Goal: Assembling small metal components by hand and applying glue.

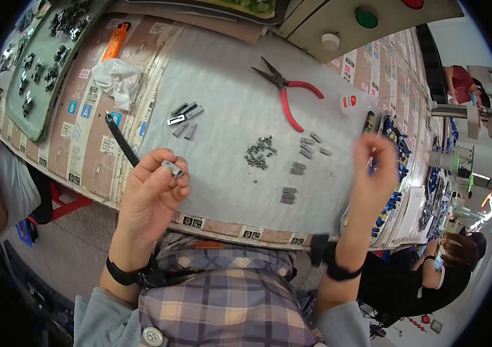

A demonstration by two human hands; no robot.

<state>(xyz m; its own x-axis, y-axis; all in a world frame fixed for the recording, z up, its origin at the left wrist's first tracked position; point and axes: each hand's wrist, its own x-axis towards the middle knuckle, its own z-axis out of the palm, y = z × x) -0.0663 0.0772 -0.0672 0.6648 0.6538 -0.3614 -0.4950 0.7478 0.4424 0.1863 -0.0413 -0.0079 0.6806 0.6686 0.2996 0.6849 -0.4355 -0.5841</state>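
Between the thumb and fingers of my left hand (146,199) is a small grey rectangular metal piece (172,168), held above the left side of the white sheet (217,191). My right hand (376,170) is raised at the sheet's right edge, by a pile of blue-handled parts (393,136). Motion blurs its fingers, and I cannot make out whether they hold anything. A loose heap of tiny silvery metal parts (260,153) lies mid-sheet. Several similar grey pieces (297,168) sit to its right, and another group (185,115) lies to its left.
Red-handled pliers (285,84) lie open at the back, near a small white container (348,103). At left are a white cloth (117,81), an orange-handled tool (116,41), a black tweezer-like tool (120,137) and a green tray (17,110). A machine panel (344,29) overhangs the back right.
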